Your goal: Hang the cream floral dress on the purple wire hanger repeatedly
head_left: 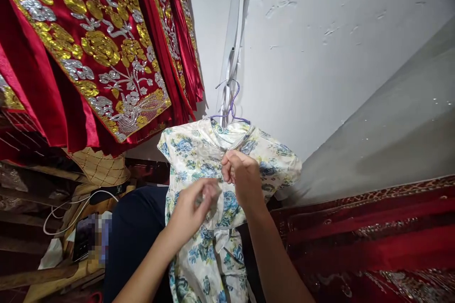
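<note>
Partly, the floral shirt is covered at the front by the left hand, which is blurred, its grip impossible to tell, and by the right hand, fingers bunched together below the collar, any pinched cloth hidden. Cream, printed with blue flowers and green leaves, it's hung on a purple hanger before the pale wall.

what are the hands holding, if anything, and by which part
The right hand has its fingers closed over the floral blouse just below the collar, but whether they grip cloth cannot be told. The left hand is blurred, its hold unclear.
</note>
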Motion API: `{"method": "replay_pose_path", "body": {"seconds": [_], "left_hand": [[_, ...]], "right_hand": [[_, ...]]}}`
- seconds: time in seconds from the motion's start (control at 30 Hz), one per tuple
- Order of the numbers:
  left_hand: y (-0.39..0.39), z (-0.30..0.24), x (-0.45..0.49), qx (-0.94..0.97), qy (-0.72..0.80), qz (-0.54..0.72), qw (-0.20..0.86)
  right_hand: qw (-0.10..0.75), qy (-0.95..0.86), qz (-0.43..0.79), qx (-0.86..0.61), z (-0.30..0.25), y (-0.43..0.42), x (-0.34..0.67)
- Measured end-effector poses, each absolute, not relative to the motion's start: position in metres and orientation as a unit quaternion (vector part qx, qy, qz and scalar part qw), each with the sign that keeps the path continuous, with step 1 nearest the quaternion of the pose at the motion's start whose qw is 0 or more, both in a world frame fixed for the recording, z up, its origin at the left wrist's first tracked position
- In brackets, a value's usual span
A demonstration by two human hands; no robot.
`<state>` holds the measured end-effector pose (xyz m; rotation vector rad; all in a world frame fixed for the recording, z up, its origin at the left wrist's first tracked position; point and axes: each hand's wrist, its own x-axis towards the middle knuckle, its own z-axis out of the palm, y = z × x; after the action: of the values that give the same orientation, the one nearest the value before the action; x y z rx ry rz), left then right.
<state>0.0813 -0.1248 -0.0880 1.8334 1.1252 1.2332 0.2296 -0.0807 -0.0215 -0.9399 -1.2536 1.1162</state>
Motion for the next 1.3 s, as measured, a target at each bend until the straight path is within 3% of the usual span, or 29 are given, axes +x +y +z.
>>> {"method": "replay_pose_path", "body": {"seconds": [0.1,0.2,0.3,0.4,0.5,0.57,0.77,0.87,0.93,1.0,1.07,1.2,1.3], "left_hand": [[-0.100,-0.036,0.084,0.685,0.385,0.581,0.212],[-0.082,-0.005,0.098,0.732,0.367,0.560,0.128],[-0.074,0.011,0.109,0.740,0.358,0.564,0.071],[-0.066,0.017,0.086,0.652,0.372,0.658,0.052],[-0.050,0.004,0.031,0.438,0.385,0.798,0.152],[-0.042,-0.021,-0.003,0.286,0.376,0.825,0.311],[-0.071,-0.134,0.016,0.270,0.455,0.691,0.493],[-0.093,-0.163,0.049,0.309,0.473,0.624,0.540],[-0.102,-0.161,0.059,0.330,0.472,0.606,0.548],[-0.107,-0.147,0.062,0.346,0.453,0.615,0.546],[-0.112,-0.128,0.061,0.357,0.409,0.633,0.552],[-0.132,-0.092,0.067,0.407,0.293,0.633,0.590],[-0.151,-0.074,0.080,0.505,0.236,0.566,0.607]], "right_hand": [[0.567,-0.574,0.441,-0.393,-0.010,-0.086,0.234],[0.570,-0.596,0.412,-0.387,-0.009,-0.082,0.237],[0.582,-0.598,0.366,-0.412,-0.032,-0.068,0.239],[0.544,-0.598,0.375,-0.453,-0.066,-0.061,0.242],[0.507,-0.580,0.456,-0.445,-0.093,-0.077,0.244],[0.496,-0.571,0.511,-0.409,-0.102,-0.097,0.242],[0.454,-0.537,0.608,-0.369,-0.116,-0.143,0.236],[0.333,-0.565,0.651,-0.382,-0.119,-0.150,0.254],[0.224,-0.592,0.665,-0.395,-0.119,-0.153,0.273],[0.180,-0.600,0.670,-0.399,-0.118,-0.155,0.288],[0.253,-0.583,0.661,-0.398,-0.117,-0.155,0.296],[0.547,-0.500,0.534,-0.408,-0.114,-0.148,0.290],[0.611,-0.473,0.466,-0.430,-0.114,-0.142,0.279]]}}
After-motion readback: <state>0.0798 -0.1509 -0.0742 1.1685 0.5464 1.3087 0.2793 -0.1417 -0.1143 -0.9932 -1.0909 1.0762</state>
